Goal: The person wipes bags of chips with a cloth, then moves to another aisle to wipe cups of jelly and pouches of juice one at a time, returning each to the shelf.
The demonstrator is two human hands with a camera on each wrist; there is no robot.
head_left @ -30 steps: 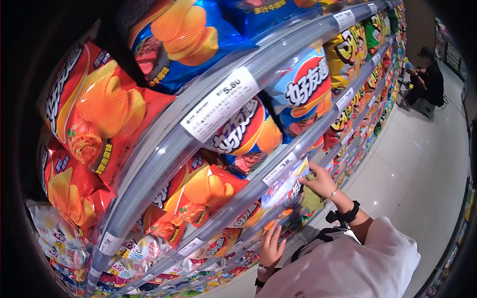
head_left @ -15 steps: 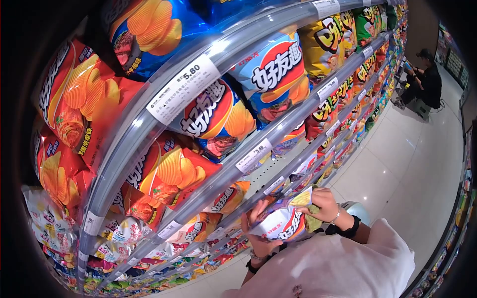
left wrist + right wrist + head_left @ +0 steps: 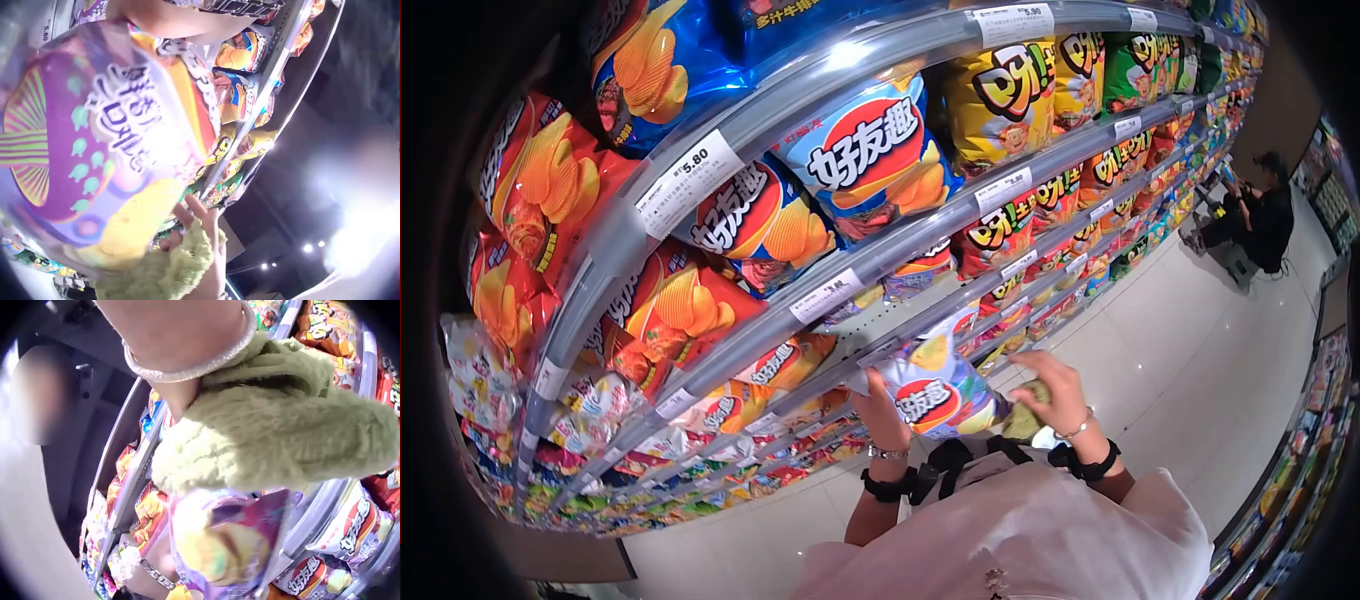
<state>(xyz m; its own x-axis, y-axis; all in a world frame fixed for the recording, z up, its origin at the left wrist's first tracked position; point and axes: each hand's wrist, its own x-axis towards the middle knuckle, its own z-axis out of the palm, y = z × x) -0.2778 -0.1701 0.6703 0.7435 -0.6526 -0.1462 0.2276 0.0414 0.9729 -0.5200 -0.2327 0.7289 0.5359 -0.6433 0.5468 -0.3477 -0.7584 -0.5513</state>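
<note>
In the head view my left hand point(image 3: 887, 415) grips a purple and white chip bag point(image 3: 935, 393) by its left side. My right hand point(image 3: 1060, 392) stands apart, right of the bag, fingers spread and slightly bent. A fuzzy green item point(image 3: 1024, 416) lies around its palm. The left wrist view shows the bag point(image 3: 125, 137) close up, with my right hand's fingers point(image 3: 195, 205) beyond it. Green plush point(image 3: 275, 437) hides most of my right hand in the right wrist view; the bag point(image 3: 222, 550) shows below it, blurred.
Curving shelves with grey rails point(image 3: 825, 297) carry red, blue and yellow snack bags point(image 3: 1003, 100) on the left and ahead. A tiled aisle point(image 3: 1145, 370) runs along the right. Farther up it, a person in dark clothes point(image 3: 1268, 222) sits low beside the shelves.
My right hand has come off the bag and moved to its right, its fingers opened. The bag remains in my left hand, more upright. The head view has swung right along the shelves.
</note>
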